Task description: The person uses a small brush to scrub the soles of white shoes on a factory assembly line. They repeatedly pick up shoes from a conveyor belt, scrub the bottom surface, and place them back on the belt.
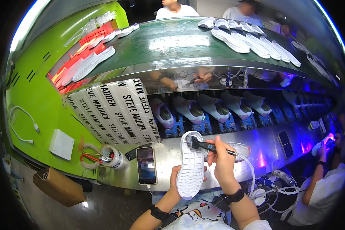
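White shoe sole point(191, 166) held tread-up over the near edge of the steel counter point(268, 143), long axis running away from the body, toe end farthest out. Left hand point(176, 180) wrapped around heel half from beneath, fingers curled up on left rim, thumb side hidden behind sole; grip closed on sole. Right hand point(222, 161) just right of sole, fingers pinched together around black-handled brush point(203, 145); bristle end touching toe area of tread, handle slanting back to the right into the fist. Thin white tube or cord trailing from right hand down past wrist. Black bands on both wrists. Second white sole point(239, 149) lying flat on counter just behind right hand, partly hidden. Smartphone point(146, 165), screen lit, flat on counter near its front edge, left of held sole, cable at lower end. Tape roll point(113, 156) and red-handled scissors point(89, 158) further left on same edge. Printed cardboard sheet point(117, 113) leaning behind phone. Behind counter, lower level: row of shoes on lasts point(214, 109) under blue light. Above, green conveyor belt point(172, 40) carrying white soles toward its right end. Other people at far side of belt and at right edge of view.
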The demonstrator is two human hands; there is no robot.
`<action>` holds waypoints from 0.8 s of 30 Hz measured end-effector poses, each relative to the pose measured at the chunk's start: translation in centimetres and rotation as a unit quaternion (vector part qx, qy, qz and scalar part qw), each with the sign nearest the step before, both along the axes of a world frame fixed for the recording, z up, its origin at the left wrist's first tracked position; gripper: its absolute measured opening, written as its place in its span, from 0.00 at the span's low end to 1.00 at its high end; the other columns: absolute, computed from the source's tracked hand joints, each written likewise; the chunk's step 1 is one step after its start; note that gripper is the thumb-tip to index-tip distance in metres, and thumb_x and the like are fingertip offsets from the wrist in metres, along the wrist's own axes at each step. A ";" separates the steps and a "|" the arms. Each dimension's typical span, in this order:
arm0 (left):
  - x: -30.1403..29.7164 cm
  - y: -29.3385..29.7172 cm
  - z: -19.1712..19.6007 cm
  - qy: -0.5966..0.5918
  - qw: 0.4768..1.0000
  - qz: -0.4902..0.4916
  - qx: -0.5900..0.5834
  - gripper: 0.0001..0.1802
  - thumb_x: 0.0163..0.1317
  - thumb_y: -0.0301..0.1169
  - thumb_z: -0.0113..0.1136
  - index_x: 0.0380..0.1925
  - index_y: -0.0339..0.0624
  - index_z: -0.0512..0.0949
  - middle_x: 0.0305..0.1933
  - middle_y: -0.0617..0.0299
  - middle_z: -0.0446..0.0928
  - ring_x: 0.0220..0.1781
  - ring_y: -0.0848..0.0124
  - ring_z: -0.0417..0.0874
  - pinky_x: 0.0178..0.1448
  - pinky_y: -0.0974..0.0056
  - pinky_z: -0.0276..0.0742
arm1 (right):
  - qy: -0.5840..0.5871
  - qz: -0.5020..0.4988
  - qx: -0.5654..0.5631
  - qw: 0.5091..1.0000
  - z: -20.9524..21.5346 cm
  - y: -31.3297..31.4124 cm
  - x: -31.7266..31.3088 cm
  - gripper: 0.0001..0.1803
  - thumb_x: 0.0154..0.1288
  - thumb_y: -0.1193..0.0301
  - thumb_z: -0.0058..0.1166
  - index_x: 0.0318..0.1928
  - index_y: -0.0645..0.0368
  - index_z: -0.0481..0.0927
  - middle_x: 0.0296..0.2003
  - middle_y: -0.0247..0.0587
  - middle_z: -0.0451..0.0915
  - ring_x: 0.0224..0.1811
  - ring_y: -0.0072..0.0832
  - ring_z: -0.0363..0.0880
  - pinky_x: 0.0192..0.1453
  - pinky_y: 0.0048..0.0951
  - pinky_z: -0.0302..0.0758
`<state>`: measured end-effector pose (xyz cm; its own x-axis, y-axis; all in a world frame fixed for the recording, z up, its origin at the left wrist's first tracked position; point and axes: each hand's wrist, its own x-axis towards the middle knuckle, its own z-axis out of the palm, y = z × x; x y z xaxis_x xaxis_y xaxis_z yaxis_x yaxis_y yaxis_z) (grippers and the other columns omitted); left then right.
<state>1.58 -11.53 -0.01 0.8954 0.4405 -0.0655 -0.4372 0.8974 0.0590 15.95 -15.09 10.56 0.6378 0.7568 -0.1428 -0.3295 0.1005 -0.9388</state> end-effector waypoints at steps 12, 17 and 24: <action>-1.9 1.5 -1.5 0.042 0.997 0.022 -0.060 0.38 0.62 0.52 0.38 0.63 0.32 0.64 0.58 0.42 0.73 0.54 0.48 0.79 0.59 0.50 0.77 | -0.595 0.155 0.059 0.786 2.0 -3.6 -0.4 0.12 0.58 0.75 0.61 0.43 0.64 0.82 0.25 0.42 0.76 0.22 0.31 0.76 0.26 0.29 0.73; -2.5 4.1 4.9 0.089 0.993 -0.022 0.079 0.38 0.61 0.49 0.41 0.65 0.33 0.62 0.59 0.40 0.71 0.52 0.47 0.78 0.47 0.42 0.81 | -0.512 0.349 0.134 0.773 4.3 -8.3 -0.6 0.15 0.58 0.76 0.58 0.47 0.66 0.80 0.30 0.44 0.80 0.28 0.31 0.80 0.29 0.27 0.77; 0.3 18.8 22.3 -0.135 0.986 0.084 0.054 0.24 0.68 0.29 0.40 0.63 0.30 0.64 0.63 0.41 0.68 0.49 0.55 0.80 0.48 0.58 0.84 | -0.329 0.063 0.162 0.928 7.7 -11.1 1.9 0.11 0.67 0.74 0.49 0.39 0.68 0.82 0.28 0.36 0.76 0.28 0.21 0.71 0.31 0.23 0.66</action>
